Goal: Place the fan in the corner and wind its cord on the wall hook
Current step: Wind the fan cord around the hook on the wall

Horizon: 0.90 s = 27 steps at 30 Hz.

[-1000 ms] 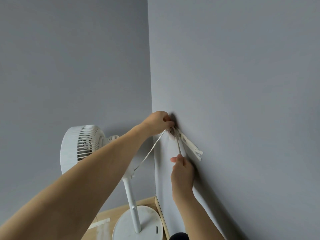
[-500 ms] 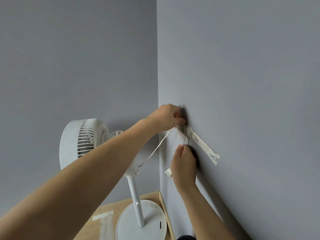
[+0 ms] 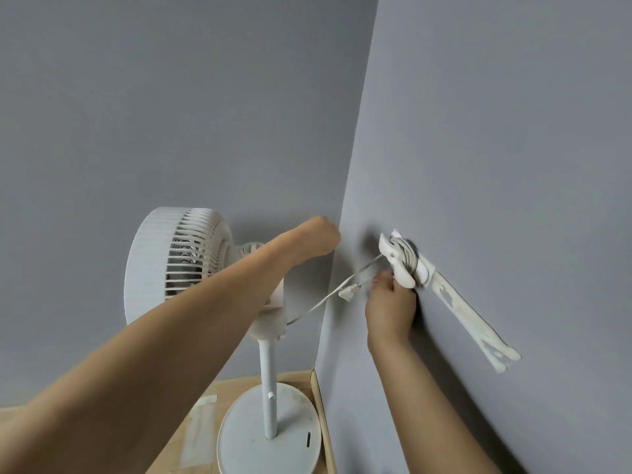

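White cord [image 3: 405,260] coils around the wall hook [image 3: 396,258], fan [image 3: 191,265] cornered.

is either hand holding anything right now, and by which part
The right hand holds the cord near its plug end, just below the hook; the exact grip is hidden. The left hand is curled, away from the hook, holding nothing visible.
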### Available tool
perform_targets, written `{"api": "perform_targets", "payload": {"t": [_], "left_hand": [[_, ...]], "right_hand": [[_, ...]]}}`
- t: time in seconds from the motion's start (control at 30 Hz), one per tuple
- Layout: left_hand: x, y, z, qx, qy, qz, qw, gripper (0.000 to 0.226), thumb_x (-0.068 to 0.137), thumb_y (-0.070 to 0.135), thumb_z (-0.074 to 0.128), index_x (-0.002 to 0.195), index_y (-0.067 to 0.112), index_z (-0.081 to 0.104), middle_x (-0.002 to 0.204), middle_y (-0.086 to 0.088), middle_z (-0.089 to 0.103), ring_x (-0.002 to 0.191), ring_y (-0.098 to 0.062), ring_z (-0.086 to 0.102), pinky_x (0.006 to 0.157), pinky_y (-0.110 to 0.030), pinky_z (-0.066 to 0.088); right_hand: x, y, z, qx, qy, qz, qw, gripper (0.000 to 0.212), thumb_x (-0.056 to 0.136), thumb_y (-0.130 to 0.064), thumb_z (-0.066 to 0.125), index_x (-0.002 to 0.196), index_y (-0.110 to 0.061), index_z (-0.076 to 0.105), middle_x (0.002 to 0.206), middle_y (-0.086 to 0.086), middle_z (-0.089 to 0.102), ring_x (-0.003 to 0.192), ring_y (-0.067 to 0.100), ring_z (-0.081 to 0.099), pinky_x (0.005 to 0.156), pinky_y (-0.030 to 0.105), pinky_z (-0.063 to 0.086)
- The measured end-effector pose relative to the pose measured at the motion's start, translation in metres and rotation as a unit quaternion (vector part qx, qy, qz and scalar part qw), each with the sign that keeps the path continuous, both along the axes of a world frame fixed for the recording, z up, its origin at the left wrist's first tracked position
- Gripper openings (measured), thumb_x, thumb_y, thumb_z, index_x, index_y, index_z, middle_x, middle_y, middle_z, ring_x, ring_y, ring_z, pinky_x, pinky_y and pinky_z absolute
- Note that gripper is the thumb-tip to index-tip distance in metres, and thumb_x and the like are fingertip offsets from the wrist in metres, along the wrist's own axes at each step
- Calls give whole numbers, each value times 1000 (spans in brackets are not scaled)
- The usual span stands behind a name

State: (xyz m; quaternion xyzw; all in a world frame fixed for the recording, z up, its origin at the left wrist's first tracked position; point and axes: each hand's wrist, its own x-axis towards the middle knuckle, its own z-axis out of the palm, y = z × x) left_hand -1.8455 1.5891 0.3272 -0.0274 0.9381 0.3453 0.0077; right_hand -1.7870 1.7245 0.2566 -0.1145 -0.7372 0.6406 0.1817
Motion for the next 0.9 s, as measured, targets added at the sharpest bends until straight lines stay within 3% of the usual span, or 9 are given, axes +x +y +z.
{"api": "perform_targets", "payload": {"t": [0.13, 0.23, 0.33, 0.43, 0.53, 0.67, 0.77, 0.87, 0.9], "left_hand": [[-6, -10, -32, 70, -127, -24, 989, 20, 95, 23, 47, 105, 16, 63, 93, -2, 59, 78, -22, 53, 66, -28, 41], [-10, -3, -42, 142, -174, -37, 974, 21, 97, 28, 46, 102, 21, 65, 93, 3, 65, 80, -20, 55, 77, -31, 41], [-16, 3, -49, 189, -210, -78, 956, 21, 96, 26, 48, 96, 19, 68, 81, 2, 60, 71, -17, 54, 70, -30, 41], [-21, 6, -54, 216, -222, -101, 945, 23, 93, 25, 51, 91, 17, 72, 90, -5, 60, 78, -19, 56, 70, -30, 44], [-24, 6, -51, 241, -177, -75, 951, 20, 96, 23, 53, 84, 15, 67, 88, -6, 58, 79, -19, 56, 72, -32, 47], [-25, 8, -24, 181, -106, -71, 975, 20, 97, 27, 52, 83, 19, 64, 104, 0, 57, 90, -16, 55, 76, -32, 50], [-25, 14, 7, 104, -57, -58, 991, 21, 95, 30, 54, 82, 19, 67, 95, 1, 53, 81, -12, 52, 73, -30, 51], [-24, 25, 36, 32, -24, -56, 998, 18, 92, 28, 58, 87, 15, 70, 96, -6, 58, 79, -17, 53, 64, -26, 52], [-22, 30, 45, 9, -18, -55, 998, 18, 91, 27, 59, 89, 13, 71, 96, -9, 61, 78, -19, 55, 61, -26, 51]], "right_hand": [[-11, -8, -1, -66, 1, -34, 997, 28, 98, -21, 46, 112, -11, 68, 104, 1, 66, 98, 24, 59, 94, 40, 48], [-18, -12, -2, -110, 8, -33, 993, 27, 98, -23, 48, 116, -16, 67, 113, -2, 69, 107, 20, 63, 99, 40, 48], [-24, -14, -6, -133, 14, -33, 990, 27, 98, -26, 48, 112, -17, 68, 112, -2, 70, 106, 18, 65, 96, 38, 50], [-27, -16, -8, -152, 11, -24, 988, 24, 98, -28, 46, 107, -20, 67, 109, -2, 70, 104, 18, 67, 89, 33, 51], [-25, -18, -7, -155, 16, -19, 988, 29, 98, -31, 46, 114, -19, 66, 118, -3, 69, 110, 16, 64, 100, 37, 48], [-19, -16, -4, -173, -17, 14, 985, 36, 97, -41, 45, 127, -28, 59, 125, -9, 64, 116, 14, 60, 100, 34, 43], [-11, -12, 1, -198, -49, 46, 978, 26, 95, -38, 45, 113, -33, 63, 119, -8, 64, 115, 18, 60, 89, 29, 42], [7, -5, 9, -184, -68, 59, 979, 23, 97, -20, 46, 101, -7, 65, 100, 18, 61, 102, 42, 59, 72, 30, 41], [12, -2, 10, -173, -68, 66, 980, 22, 98, -17, 46, 97, -2, 63, 95, 19, 57, 91, 44, 57, 67, 31, 41]]}}
